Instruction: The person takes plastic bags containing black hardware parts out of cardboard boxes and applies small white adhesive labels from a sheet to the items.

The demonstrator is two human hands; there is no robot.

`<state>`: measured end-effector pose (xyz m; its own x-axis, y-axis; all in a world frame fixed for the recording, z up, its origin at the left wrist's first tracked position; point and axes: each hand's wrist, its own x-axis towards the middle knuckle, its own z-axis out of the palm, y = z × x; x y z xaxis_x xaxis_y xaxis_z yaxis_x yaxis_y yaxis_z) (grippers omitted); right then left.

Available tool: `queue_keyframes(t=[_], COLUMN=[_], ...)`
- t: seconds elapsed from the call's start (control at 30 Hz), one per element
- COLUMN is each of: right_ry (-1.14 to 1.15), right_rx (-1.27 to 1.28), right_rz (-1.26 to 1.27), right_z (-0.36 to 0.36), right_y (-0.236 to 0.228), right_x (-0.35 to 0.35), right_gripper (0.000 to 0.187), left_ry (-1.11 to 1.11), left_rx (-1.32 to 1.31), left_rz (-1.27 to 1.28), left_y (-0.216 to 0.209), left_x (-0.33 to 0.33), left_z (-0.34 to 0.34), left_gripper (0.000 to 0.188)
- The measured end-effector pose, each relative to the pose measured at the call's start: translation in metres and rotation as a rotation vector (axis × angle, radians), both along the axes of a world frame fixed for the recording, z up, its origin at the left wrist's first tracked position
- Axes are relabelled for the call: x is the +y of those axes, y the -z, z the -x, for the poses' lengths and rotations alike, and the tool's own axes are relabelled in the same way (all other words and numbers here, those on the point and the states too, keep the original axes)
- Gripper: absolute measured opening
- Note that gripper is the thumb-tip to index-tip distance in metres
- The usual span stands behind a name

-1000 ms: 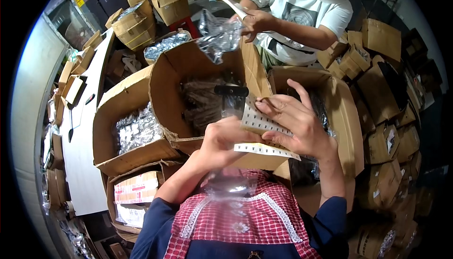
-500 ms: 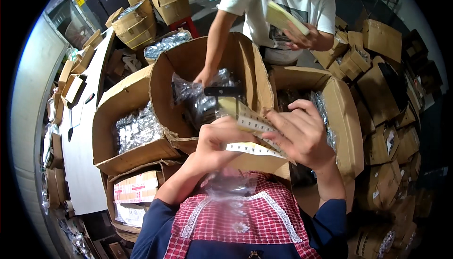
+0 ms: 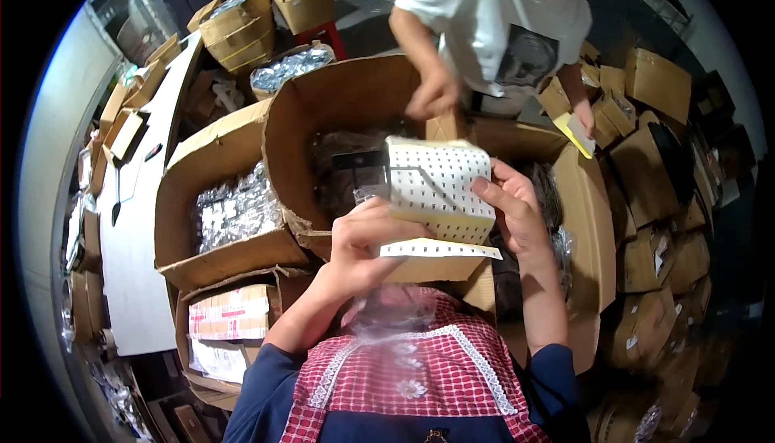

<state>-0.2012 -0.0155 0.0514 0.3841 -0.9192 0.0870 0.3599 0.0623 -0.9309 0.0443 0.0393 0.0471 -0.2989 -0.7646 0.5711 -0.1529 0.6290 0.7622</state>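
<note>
My left hand [image 3: 362, 237] is closed on the left end of a bundle of white label sheets [image 3: 452, 178] with rows of small dark marks. A narrow label strip [image 3: 440, 249] sticks out below its fingers. With its thumb on the front and fingers behind, my right hand [image 3: 517, 209] grips the sheets' right edge. A black flat bracket [image 3: 359, 160] with a hole shows at the sheets' left edge, and a thin dark bar crosses their face; what supports it I cannot tell. The sheets hang above the open cardboard boxes.
A carton of plastic-wrapped parts [image 3: 234, 213] stands left of a larger box [image 3: 291, 120]; another box [image 3: 593, 233] lies right. Across them a person [image 3: 500, 31] holds a yellow-and-white pad [image 3: 575, 135]. A white table [image 3: 145, 257] runs along the left; cartons [image 3: 654, 144] pile up right.
The label sheets have turned from edge-on to face me, and my right hand has shifted to their right edge. The other person's arm has left the box; their pad is lower and farther right.
</note>
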Motion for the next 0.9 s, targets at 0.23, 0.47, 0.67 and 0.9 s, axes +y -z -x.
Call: queue_keyframes(t=[0.23,0.47,0.67,0.9], right_ry=[0.040,-0.095,-0.107,-0.120], right_rx=[0.056,0.126,0.157,0.111], right_rz=[0.099,0.077,0.013,-0.003], right_z=[-0.070,-0.147,-0.177,-0.171], right_y=[-0.004,0.023,0.044,0.049], right_x=[-0.010,-0.013,-0.007,0.001], right_gripper=[0.039,0.039,0.039,0.036], left_ry=[-0.158,-0.515,-0.566,-0.749], left_rx=[0.189,0.482,0.665,0.642], left_rz=[-0.357,-0.576,-0.515,-0.504], left_y=[0.025,0.049,0.065,0.055], left_x=[0.029,0.067,0.095,0.136], left_z=[-0.057,-0.098,-0.126,-0.117], left_gripper=[0.020,0.018,0.019,0.023])
